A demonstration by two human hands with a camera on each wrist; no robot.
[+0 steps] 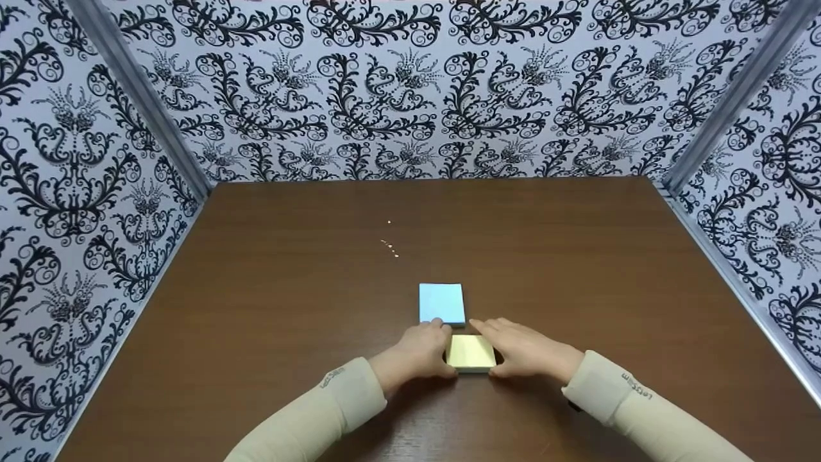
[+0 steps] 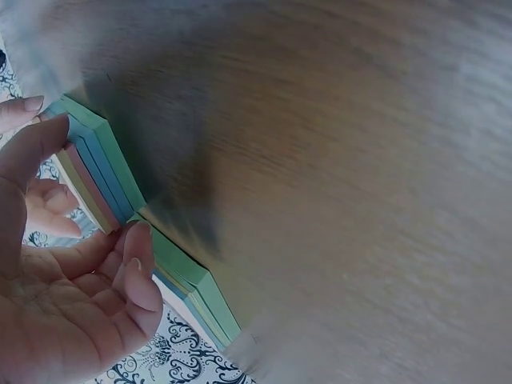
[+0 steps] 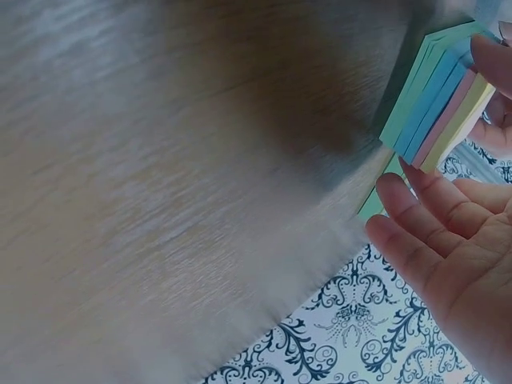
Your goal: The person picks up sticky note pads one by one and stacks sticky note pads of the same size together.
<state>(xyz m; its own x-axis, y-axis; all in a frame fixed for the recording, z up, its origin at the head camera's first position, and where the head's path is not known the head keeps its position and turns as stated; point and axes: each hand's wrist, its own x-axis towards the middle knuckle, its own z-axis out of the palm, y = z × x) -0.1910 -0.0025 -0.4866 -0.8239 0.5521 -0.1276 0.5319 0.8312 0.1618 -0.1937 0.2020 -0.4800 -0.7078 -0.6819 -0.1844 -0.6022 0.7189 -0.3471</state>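
Observation:
Between the two hands is a stack of sticky note pads (image 1: 471,351), yellow on top. Its side shows green, blue, pink and yellow layers in both wrist views. My left hand (image 1: 420,350) grips the stack's left side, thumb at the near corner and fingertips toward the far one. From the right, my right hand (image 1: 529,350) holds the opposite side, thumb near and fingers reaching past the far corner. Just beyond lies a second stack of sticky note pads (image 1: 442,303) with a light blue top; the left fingertips overlap its near edge in the head view.
Both stacks are on a brown wood-grain table (image 1: 288,289). Patterned black-and-white walls (image 1: 410,96) enclose its back and sides, with grey metal posts (image 1: 154,102) at the corners. Small bright specks (image 1: 390,246) show on the table beyond the stacks.

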